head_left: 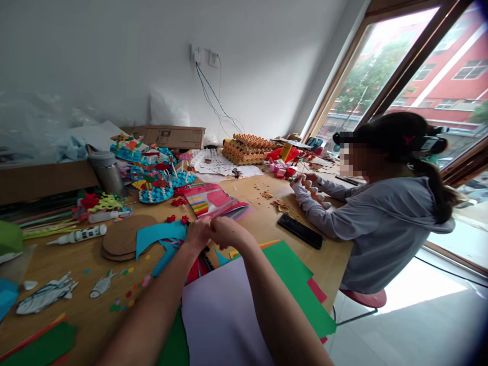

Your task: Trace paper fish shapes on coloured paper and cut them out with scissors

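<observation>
**L hand & R hand meet over blue paper cutout**

Both hands together above tabletop, fingers pressed together; can't tell if anything's pinched, tips hidden. Cutout lies on tabletop just below L hand, beside stacked cardboard discs. Red paper scrap just under hands. Lilac sheet & green paper nearby, under R forearm. Co-worker in grey hoodie sits at R, black phone on tabletop in front.
</observation>
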Motion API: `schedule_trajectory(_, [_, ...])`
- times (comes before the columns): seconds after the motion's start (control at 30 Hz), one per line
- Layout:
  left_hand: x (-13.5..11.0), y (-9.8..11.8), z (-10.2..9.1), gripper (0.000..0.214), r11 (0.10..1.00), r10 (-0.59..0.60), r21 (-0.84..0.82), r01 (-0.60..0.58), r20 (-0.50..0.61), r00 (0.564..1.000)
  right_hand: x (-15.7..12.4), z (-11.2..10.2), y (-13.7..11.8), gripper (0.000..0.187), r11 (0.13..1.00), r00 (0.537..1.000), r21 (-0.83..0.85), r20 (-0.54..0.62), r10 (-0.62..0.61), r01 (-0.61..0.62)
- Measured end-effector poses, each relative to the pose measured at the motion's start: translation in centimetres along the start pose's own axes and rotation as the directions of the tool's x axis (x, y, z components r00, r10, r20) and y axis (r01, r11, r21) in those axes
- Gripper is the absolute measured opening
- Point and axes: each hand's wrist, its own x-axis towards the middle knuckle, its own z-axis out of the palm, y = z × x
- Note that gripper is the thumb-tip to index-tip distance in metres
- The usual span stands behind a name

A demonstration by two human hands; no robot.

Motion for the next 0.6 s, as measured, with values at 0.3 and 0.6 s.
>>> schedule_trajectory(0.3, [0.1, -0.1, 0.3, 0.029, 1.000, 0.010, -0.008, -0.010, -0.020, 1.000, -0.1, 1.5, 0.2, 0.032, 0.991, 0.787, -0.129, 0.613, 0.067, 0.016])
schedule_trajectory(0.6, [0.0, -0.2, 0.4, 0.030, 1.000, 0.020, -0.012, -0.021, -0.024, 1.000, -0.2, 2.2, 0.1, 0.032, 0.972, 0.810, -0.189, 0.586, -0.005, 0.142])
